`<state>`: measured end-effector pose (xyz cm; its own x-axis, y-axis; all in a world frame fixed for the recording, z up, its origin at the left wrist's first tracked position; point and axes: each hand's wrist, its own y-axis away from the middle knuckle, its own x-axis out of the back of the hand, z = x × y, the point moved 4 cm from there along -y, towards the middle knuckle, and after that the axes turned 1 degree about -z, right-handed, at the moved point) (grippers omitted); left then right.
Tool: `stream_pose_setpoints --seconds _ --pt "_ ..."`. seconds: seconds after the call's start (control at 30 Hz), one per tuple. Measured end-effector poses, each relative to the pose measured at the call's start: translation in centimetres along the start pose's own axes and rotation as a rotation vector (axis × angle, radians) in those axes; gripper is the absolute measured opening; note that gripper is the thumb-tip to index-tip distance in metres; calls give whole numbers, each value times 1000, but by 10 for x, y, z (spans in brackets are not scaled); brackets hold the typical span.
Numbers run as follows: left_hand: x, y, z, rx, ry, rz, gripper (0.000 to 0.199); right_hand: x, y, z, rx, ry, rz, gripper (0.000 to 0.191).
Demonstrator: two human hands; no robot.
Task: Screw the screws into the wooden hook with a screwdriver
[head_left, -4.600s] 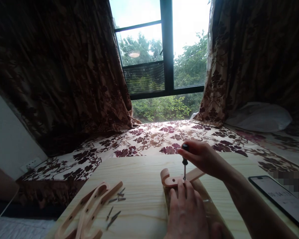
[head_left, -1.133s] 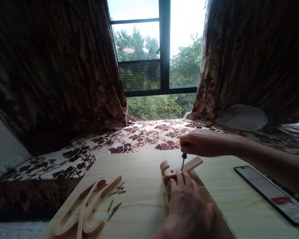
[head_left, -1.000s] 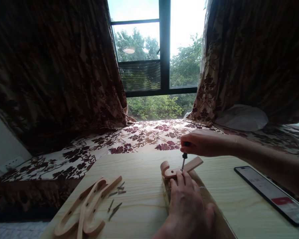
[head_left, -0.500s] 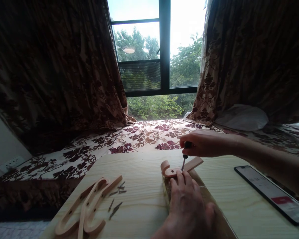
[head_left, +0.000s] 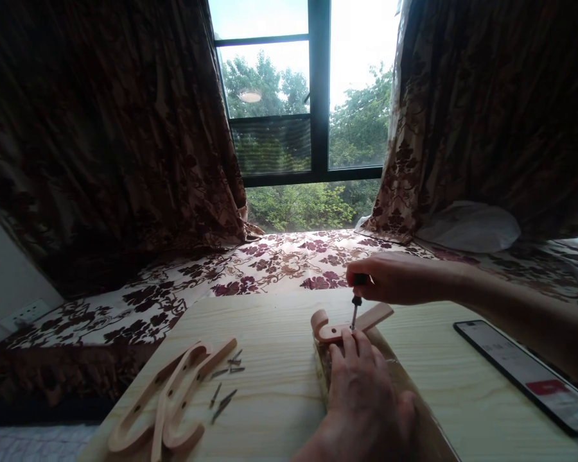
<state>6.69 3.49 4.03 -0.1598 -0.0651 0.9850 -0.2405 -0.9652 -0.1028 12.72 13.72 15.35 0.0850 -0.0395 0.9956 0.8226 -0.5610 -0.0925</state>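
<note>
My right hand [head_left: 390, 277] is wrapped round the dark handle of a screwdriver [head_left: 356, 301], which stands nearly upright. Its tip meets a curved wooden hook [head_left: 376, 316] near a hole; a second dark hole shows to the left. The hook lies across the far end of a long wooden board [head_left: 414, 410]. My left hand [head_left: 361, 391] presses its fingertips on the hook beside the screwdriver tip, its palm over the board. More wooden hooks [head_left: 192, 385] overlap at the left, with several screws [head_left: 224, 405] scattered beside them.
A phone [head_left: 525, 378] lies on the right of the pale wooden table [head_left: 270, 321]. Behind it are a ledge with floral cloth [head_left: 279, 260], a window and dark curtains [head_left: 125, 128]. A white bag [head_left: 467, 226] rests on the ledge at right.
The fingers of my right hand have shifted slightly on the screwdriver handle. My left hand and the hook stay in place.
</note>
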Motion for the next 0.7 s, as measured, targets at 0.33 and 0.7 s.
stream_pose_setpoints --seconds 0.33,0.7 --pt "-3 1 1 -3 -5 -7 70 -2 -2 1 17 1 50 12" --pt "-4 -1 0 -7 18 -26 70 -4 -4 0 -17 56 81 14"
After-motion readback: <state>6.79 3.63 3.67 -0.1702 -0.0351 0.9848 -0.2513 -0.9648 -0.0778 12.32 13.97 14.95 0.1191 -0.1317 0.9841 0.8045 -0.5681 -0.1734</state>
